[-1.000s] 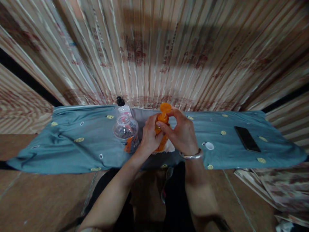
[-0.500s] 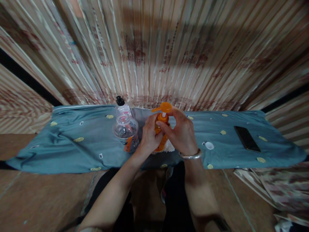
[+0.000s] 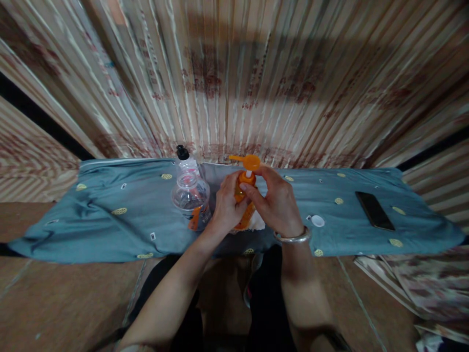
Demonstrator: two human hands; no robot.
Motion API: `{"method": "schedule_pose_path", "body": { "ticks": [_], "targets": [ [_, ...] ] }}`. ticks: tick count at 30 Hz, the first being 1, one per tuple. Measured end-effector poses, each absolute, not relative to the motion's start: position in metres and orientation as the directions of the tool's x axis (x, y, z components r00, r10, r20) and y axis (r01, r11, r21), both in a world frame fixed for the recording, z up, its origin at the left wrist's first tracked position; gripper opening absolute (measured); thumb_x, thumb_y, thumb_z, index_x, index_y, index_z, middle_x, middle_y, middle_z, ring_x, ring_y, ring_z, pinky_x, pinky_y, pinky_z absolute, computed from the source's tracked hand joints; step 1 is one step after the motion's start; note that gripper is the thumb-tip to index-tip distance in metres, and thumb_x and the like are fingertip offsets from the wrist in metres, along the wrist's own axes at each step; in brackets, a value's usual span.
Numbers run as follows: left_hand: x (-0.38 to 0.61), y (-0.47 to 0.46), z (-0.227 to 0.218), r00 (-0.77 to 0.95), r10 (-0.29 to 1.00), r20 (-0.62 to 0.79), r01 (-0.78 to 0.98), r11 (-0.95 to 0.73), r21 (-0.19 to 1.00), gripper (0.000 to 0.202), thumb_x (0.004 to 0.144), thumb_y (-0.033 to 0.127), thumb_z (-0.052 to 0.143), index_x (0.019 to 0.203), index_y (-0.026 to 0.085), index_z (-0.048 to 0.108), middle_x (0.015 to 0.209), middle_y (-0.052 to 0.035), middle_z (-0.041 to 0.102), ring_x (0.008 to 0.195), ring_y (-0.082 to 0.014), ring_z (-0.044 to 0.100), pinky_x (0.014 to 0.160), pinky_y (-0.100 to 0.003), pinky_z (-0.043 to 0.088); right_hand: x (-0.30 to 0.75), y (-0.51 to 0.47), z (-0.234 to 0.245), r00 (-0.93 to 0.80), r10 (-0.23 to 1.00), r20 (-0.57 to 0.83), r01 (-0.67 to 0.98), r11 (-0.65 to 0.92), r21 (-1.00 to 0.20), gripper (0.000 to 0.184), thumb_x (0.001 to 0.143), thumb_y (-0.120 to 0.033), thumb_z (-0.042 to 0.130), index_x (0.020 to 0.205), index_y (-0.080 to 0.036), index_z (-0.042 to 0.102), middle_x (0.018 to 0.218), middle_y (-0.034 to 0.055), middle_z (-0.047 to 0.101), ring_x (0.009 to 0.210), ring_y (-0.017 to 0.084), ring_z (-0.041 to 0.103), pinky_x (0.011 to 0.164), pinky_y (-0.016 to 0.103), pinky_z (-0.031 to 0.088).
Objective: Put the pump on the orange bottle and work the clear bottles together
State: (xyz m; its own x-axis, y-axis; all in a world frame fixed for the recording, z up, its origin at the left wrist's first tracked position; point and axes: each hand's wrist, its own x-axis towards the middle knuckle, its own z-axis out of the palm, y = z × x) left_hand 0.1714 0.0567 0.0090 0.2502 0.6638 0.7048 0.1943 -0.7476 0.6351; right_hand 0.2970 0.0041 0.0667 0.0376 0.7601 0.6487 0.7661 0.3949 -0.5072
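An orange pump bottle (image 3: pixel 245 222) stands in front of me, its lower part beside a white tissue or cloth (image 3: pixel 258 224). My left hand (image 3: pixel 227 200) is wrapped around the bottle's upper body. The thumb and fingers of my right hand (image 3: pixel 274 198) close on the orange collar of the pump top (image 3: pixel 251 162), whose spout points left. Both hands hide much of the bottle. To the left of my left hand are a clear wide-mouthed plastic container (image 3: pixel 178 198) with an orange print and, behind it, a clear bottle with a black cap (image 3: pixel 182 153).
A blue-green patterned cloth (image 3: pixel 98 225) covers the narrow table. On the right lie a small white round cap (image 3: pixel 317 221) and a black phone (image 3: pixel 374 210). A pleated curtain (image 3: pixel 234 88) hangs right behind the table.
The pump's spout has turned slightly, from slanting down-left to pointing nearly straight left. My right wrist has shifted a little to the right; my left hand stays around the bottle.
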Motion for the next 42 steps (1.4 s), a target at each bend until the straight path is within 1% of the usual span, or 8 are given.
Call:
{"method": "schedule_pose_path", "body": {
  "ticks": [4,10,15,21,25,32,37,42],
  "targets": [
    [0.17,0.057,0.009,0.258,0.669,0.698,0.177,-0.742,0.646,0.035,0.087,0.023,0.056,0.122,0.017,0.054,0.117,-0.014,0.069,0.108,-0.0268,0.066,0.091,-0.041,0.052,0.289,0.006,0.065,0.153,0.713,0.684,0.803,0.313,-0.507,0.03,0.087,-0.045,0.068,0.104,-0.021,0.064,0.116,0.0132,0.071,0.127,0.033,0.058,0.106,0.055,0.047],
    [0.17,0.057,0.009,0.268,0.677,0.685,0.194,-0.735,0.65,0.033,0.09,0.028,0.056,0.121,0.018,0.053,0.116,-0.0129,0.069,0.107,-0.026,0.066,0.09,-0.041,0.052,0.298,0.002,0.068,-0.018,0.792,0.61,0.733,0.425,-0.53,0.032,0.093,-0.04,0.058,0.121,-0.023,0.061,0.121,0.01,0.07,0.115,0.027,0.066,0.1,0.046,0.052],
    [0.17,0.057,0.009,0.254,0.653,0.713,0.176,-0.756,0.63,0.033,0.089,0.023,0.054,0.121,0.017,0.054,0.115,-0.014,0.07,0.105,-0.0264,0.066,0.09,-0.042,0.052,0.292,0.006,0.066,0.106,0.761,0.64,0.767,0.347,-0.54,0.024,0.087,-0.038,0.067,0.106,-0.023,0.064,0.114,0.0108,0.071,0.117,0.03,0.064,0.102,0.05,0.051],
    [0.17,0.057,0.01,0.265,0.675,0.689,0.199,-0.737,0.646,0.035,0.086,0.02,0.055,0.121,0.018,0.055,0.114,-0.0121,0.07,0.105,-0.0258,0.066,0.091,-0.041,0.052,0.292,0.006,0.066,0.099,0.775,0.624,0.75,0.354,-0.559,0.04,0.085,-0.045,0.071,0.116,-0.022,0.062,0.121,0.0123,0.069,0.122,0.031,0.062,0.104,0.051,0.049],
    [0.171,0.056,0.01,0.255,0.674,0.693,0.2,-0.738,0.644,0.036,0.088,0.026,0.056,0.123,0.018,0.052,0.114,-0.013,0.069,0.104,-0.0261,0.067,0.089,-0.041,0.052,0.3,0.003,0.07,-0.026,0.796,0.604,0.7,0.446,-0.557,0.029,0.094,-0.038,0.058,0.117,-0.023,0.062,0.12,0.0091,0.071,0.114,0.026,0.067,0.1,0.044,0.053],
    [0.169,0.057,0.009,0.262,0.68,0.685,0.204,-0.733,0.649,0.037,0.086,0.025,0.055,0.122,0.016,0.053,0.115,-0.0141,0.069,0.107,-0.0271,0.066,0.09,-0.041,0.052,0.292,0.008,0.064,0.159,0.747,0.645,0.752,0.332,-0.57,0.031,0.082,-0.041,0.073,0.105,-0.022,0.065,0.117,0.0112,0.071,0.124,0.031,0.061,0.106,0.051,0.048],
    [0.169,0.057,0.009,0.267,0.681,0.682,0.202,-0.731,0.651,0.036,0.087,0.026,0.055,0.122,0.017,0.052,0.115,-0.0134,0.069,0.105,-0.0261,0.067,0.089,-0.041,0.052,0.298,0.006,0.067,0.03,0.802,0.596,0.689,0.416,-0.594,0.035,0.092,-0.046,0.06,0.116,-0.022,0.063,0.121,0.0102,0.071,0.113,0.026,0.067,0.098,0.044,0.053],
    [0.17,0.056,0.009,0.261,0.675,0.69,0.2,-0.737,0.646,0.036,0.087,0.024,0.054,0.122,0.018,0.052,0.115,-0.0131,0.069,0.106,-0.0264,0.066,0.09,-0.042,0.052,0.297,0.005,0.067,0.079,0.793,0.604,0.71,0.38,-0.592,0.026,0.092,-0.045,0.059,0.105,-0.023,0.065,0.109,0.0081,0.074,0.106,0.026,0.07,0.095,0.043,0.055]
  ]
}}
